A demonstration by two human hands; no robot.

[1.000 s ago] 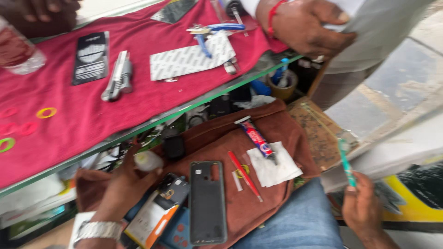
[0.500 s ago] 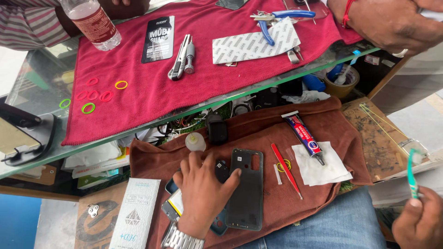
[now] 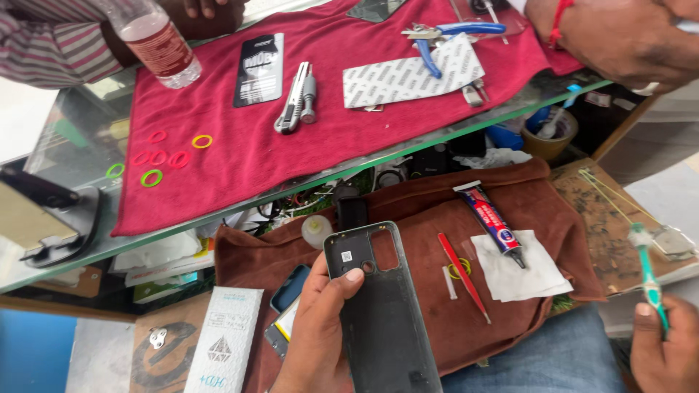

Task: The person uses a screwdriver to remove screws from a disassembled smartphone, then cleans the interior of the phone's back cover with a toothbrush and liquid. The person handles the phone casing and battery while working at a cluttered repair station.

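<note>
Brown cloth [image 3: 408, 211] over lap as surface. Left hand [image 3: 320, 335] clamped on phone back cover [image 3: 382, 313], inner face up at 6 o'clock. Right hand [image 3: 666, 349] closed around toothbrush [image 3: 648, 269], 4 o'clock, bristles raised, probably for cleaning.

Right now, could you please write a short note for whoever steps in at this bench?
Left hand: holds the dark phone back cover up over the brown cloth, inner side facing the camera, thumb near the camera cutout.
Right hand: holds a teal toothbrush off to the right, apart from the cover.
On the brown cloth: glue tube resting on a white tissue, red tweezers. A phone body lies partly hidden behind the left hand.
Done: cover is off the phone.
Left: cover not yet refitted; glue tube not in hand.
</note>
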